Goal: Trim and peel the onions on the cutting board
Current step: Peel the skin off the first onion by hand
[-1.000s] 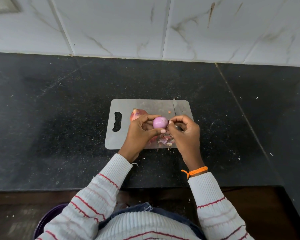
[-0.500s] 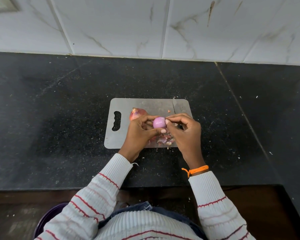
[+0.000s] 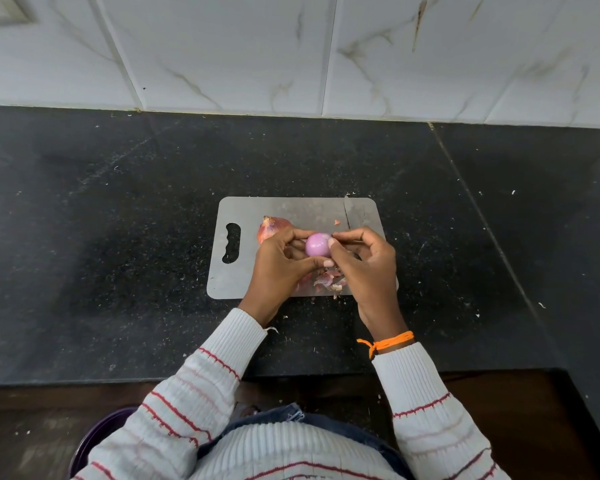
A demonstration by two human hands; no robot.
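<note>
Pink onion, both hands, no labels.

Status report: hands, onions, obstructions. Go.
Left hand grips peeled onion; right hand pinches its top. Unpeeled onion waiting on board. Nothing blocking.

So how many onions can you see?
2. A peeled onion is held between the left hand and right hand. An unpeeled onion lies on the board, behind the left hand. The hands could hide more.
</note>
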